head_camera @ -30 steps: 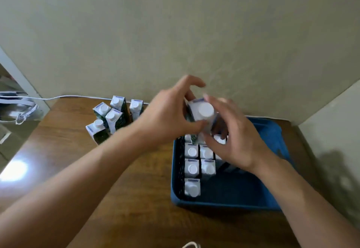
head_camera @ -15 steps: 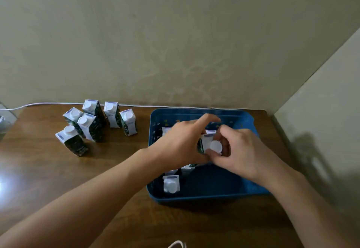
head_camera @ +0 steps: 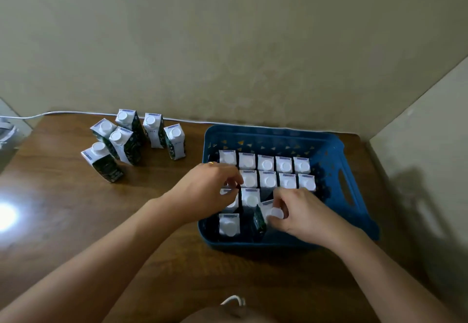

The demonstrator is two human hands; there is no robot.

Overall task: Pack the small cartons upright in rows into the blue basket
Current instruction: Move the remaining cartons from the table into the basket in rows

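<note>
The right hand (head_camera: pixel 301 215) grips a tilted carton (head_camera: pixel 266 217) by its white cap end, fingers curled round it, inside the blue basket (head_camera: pixel 354 208) close to the near wall. Rightward of this hand the basket floor lies bare up to the handle-slot wall; just beyond its knuckles stand packed cartons.

The left hand (head_camera: pixel 205 193) reaches over the basket's left rim, fingers curled down among the cartons at the left column; whether it actually grasps one I cannot tell.

Counted in the basket: five upright in the far row (head_camera: pixel 266 163), four visible in the second row (head_camera: pixel 278 180), two in the third, one lone carton (head_camera: pixel 229 224) near the front wall below the left hand, plus the tilted one. Some may be hidden under the left hand.

Well left of the left hand, six loose cartons (head_camera: pixel 126 142) stand clustered on the wooden table (head_camera: pixel 63 208), with bare tabletop between them and the basket.
</note>
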